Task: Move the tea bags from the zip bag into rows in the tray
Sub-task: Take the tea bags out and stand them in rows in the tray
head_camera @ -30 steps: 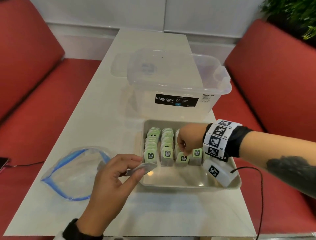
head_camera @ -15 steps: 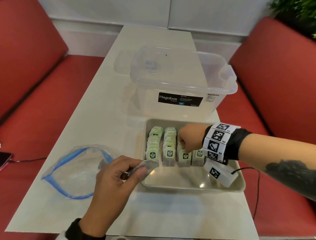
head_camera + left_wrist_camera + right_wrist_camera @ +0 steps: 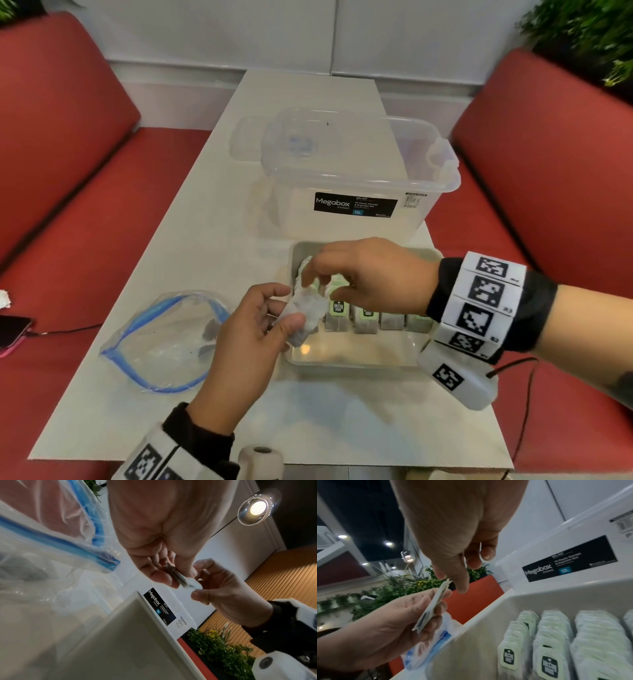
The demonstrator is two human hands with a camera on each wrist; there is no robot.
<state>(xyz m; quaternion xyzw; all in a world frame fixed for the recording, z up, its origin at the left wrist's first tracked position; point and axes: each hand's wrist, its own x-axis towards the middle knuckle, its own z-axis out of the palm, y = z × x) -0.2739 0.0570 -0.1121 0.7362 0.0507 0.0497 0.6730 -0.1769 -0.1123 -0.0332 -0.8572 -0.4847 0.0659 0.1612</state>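
My left hand [image 3: 287, 308] holds a small stack of tea bags [image 3: 306, 313] over the left edge of the grey tray [image 3: 356, 359], thumb on top and fingers beneath. My right hand [image 3: 310, 282] reaches across the tray, and its thumb and forefinger pinch the stack's top end [image 3: 447, 581]. Several rows of green-tagged tea bags [image 3: 368, 317] stand upright in the tray's far half. The blue-rimmed zip bag [image 3: 161, 342] lies open on the table to the left, with a few tea bags [image 3: 209, 332] inside.
A clear Megabox storage box [image 3: 356, 178] stands right behind the tray, its lid [image 3: 246, 137] lying beyond. A phone [image 3: 13, 332] with a cable lies on the red bench at left. The near half of the tray floor is bare.
My right hand left the rows in the tray and moved left to the stack. My left hand raised the stack over the tray's left edge.
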